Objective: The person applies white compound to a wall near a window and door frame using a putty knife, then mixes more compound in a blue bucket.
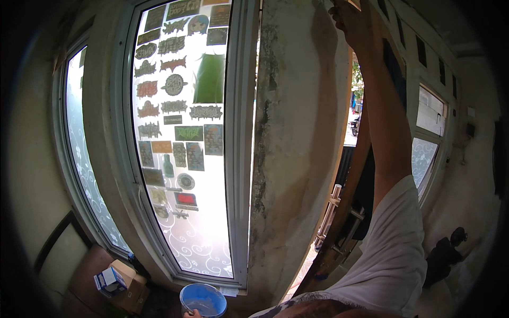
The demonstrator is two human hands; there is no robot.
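My right arm reaches up along the wall, and my right hand [347,15] is at the top edge of the head view against the stained, peeling wall [294,106]. Its fingers are curled; a small pale edge shows by them, but what they hold is cut off. Low in the view, my left hand [192,314] grips the near rim of a blue bucket [216,298], and only the fingers show. Pale blue-white smears coat the bucket's inside.
A tall frosted window [207,233] covered in stickers stands left of the wall, with a narrower window [85,159] beyond. Cardboard boxes [135,297] sit on a brown seat [79,286] at lower left. A door with metal handles [350,228] stands ajar at right. Another person [442,257] is behind.
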